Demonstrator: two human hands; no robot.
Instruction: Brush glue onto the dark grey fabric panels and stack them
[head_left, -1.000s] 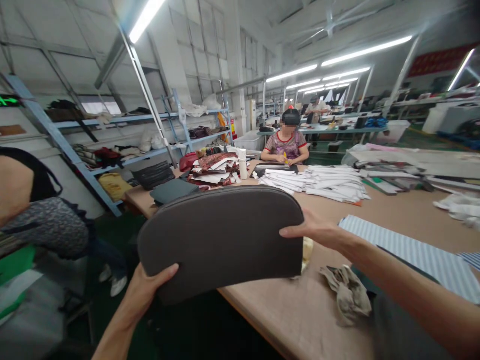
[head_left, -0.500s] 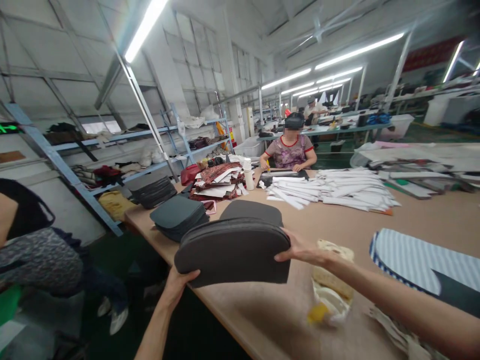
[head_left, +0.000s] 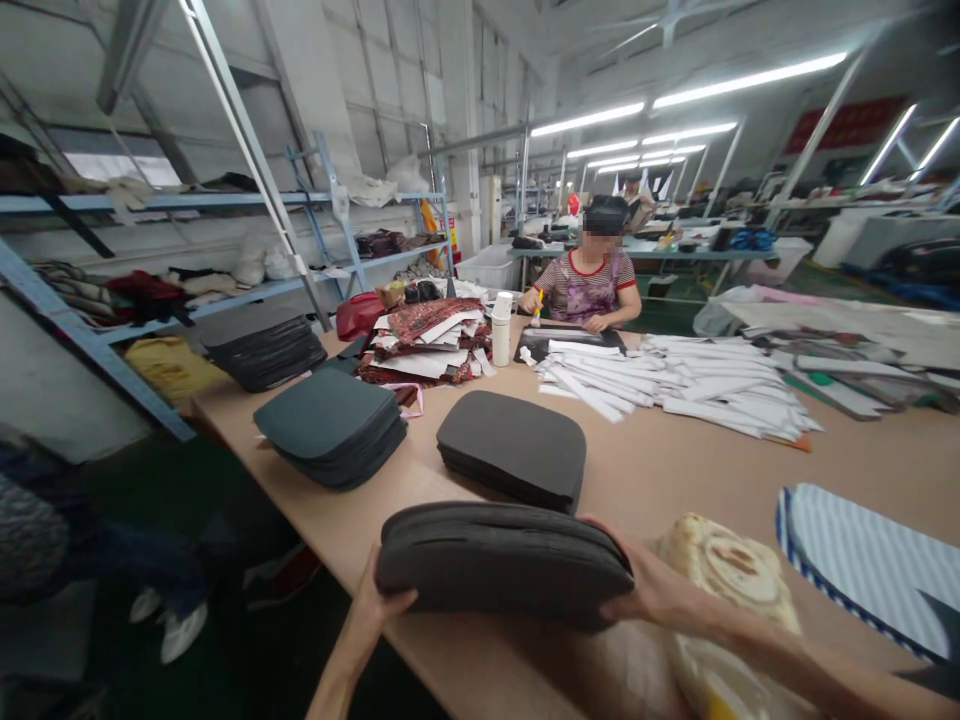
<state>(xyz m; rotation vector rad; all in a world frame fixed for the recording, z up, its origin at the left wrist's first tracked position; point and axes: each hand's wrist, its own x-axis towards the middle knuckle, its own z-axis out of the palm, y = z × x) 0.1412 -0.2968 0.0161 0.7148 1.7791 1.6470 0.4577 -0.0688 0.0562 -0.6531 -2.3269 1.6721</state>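
Note:
Both hands grip a thick stack of dark grey sheets with rounded corners [head_left: 502, 575], tilted on edge near the table's front. My left hand [head_left: 381, 600] is closed round its left end, thumb on the near face. At the right end, my right hand [head_left: 641, 585] clasps it, fingers behind and thumb in front. Just beyond lies a second stack of the same dark grey sheets [head_left: 514, 440], flat on the table. To its left is a dark green stack [head_left: 326, 415] of similar shape. Whether the held stack's lower edge touches the table, I cannot tell.
A cream cloth-like bundle [head_left: 731, 570] lies beside my right forearm, with striped fabric pieces [head_left: 862, 555] further right. White strips [head_left: 675, 385], a white bottle [head_left: 501, 335] and red patterned scraps [head_left: 427, 335] are farther back. A co-worker [head_left: 589, 275] sits across the brown table [head_left: 720, 470].
The held stack has come down and slightly right in view, showing more layered edges. The grey stack behind it is now largely uncovered. Both hands keep their grip, and the camera view has shifted.

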